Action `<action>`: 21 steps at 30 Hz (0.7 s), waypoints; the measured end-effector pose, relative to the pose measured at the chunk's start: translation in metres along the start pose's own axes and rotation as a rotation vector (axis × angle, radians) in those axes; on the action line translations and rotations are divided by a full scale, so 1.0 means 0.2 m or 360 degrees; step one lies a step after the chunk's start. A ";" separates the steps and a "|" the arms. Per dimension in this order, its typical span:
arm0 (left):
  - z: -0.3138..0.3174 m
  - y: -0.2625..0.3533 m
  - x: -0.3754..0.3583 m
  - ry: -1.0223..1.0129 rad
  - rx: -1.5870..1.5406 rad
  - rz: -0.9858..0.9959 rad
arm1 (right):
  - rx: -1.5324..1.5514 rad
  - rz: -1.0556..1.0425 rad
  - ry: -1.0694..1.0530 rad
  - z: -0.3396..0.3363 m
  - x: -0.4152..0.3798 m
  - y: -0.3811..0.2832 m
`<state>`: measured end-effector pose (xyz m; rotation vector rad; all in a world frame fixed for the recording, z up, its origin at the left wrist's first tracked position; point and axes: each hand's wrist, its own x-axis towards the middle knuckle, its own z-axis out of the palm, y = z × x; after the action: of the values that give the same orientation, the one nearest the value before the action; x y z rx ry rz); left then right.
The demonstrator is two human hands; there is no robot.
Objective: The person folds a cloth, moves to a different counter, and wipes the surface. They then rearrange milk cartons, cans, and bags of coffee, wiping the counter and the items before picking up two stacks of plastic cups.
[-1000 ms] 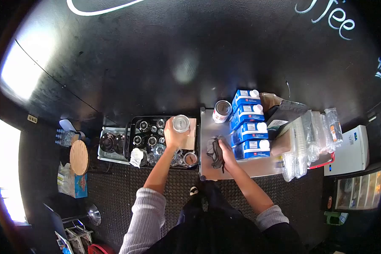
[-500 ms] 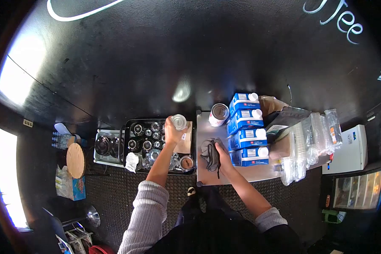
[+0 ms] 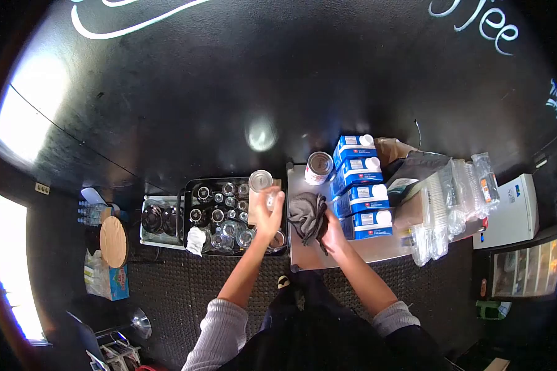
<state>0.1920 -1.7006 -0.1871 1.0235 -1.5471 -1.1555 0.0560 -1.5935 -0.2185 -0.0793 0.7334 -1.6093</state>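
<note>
A round container with a pale, silvery top (image 3: 260, 180) stands at the back of the brown cardboard piece, beside the glassware. My left hand (image 3: 268, 216) is just in front of it, fingers apart and partly blurred, holding nothing that I can see. My right hand (image 3: 333, 236) grips a crumpled dark grey cloth (image 3: 307, 215) above the left part of the metal table (image 3: 371, 250). Behind the cloth stands a can with a white and red label (image 3: 319, 167). A row of blue and white cartons (image 3: 369, 226) is right of my right hand.
A black tray (image 3: 181, 213) on the left holds several glasses and jars (image 3: 228, 229). Crumpled white paper (image 3: 195, 241) lies at its front edge. Sleeves of clear plastic cups (image 3: 438, 213) lie on the right. A black wall (image 3: 328, 80) rises behind.
My left hand has let go of the round container and drawn back to the right. The cloth in my right hand has shifted and is bunched differently.
</note>
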 end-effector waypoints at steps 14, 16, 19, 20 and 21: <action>-0.13 0.25 -0.11 -0.0428 -0.0738 -0.0315 | -0.1082 -0.0859 0.0276 0.30 -0.31 -0.12; -0.13 0.29 -0.15 -0.0327 -0.0996 -0.0436 | -0.1461 -0.1223 0.0047 0.36 -0.41 -0.10; -0.17 0.36 -0.21 -0.0429 -0.1196 -0.0547 | -0.1933 -0.1212 -0.0277 0.50 -0.59 -0.08; -0.19 0.38 -0.23 -0.0434 -0.1199 -0.0535 | -0.1913 -0.1309 -0.0247 0.51 -0.59 -0.05; -0.20 0.41 -0.26 -0.0475 -0.1147 -0.0528 | -0.1914 -0.1326 -0.0249 0.51 -0.59 -0.05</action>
<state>0.2352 -1.6421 -0.1111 0.6361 -1.0343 -1.9798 0.1159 -1.5271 -0.0909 -1.5186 1.5754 -1.6271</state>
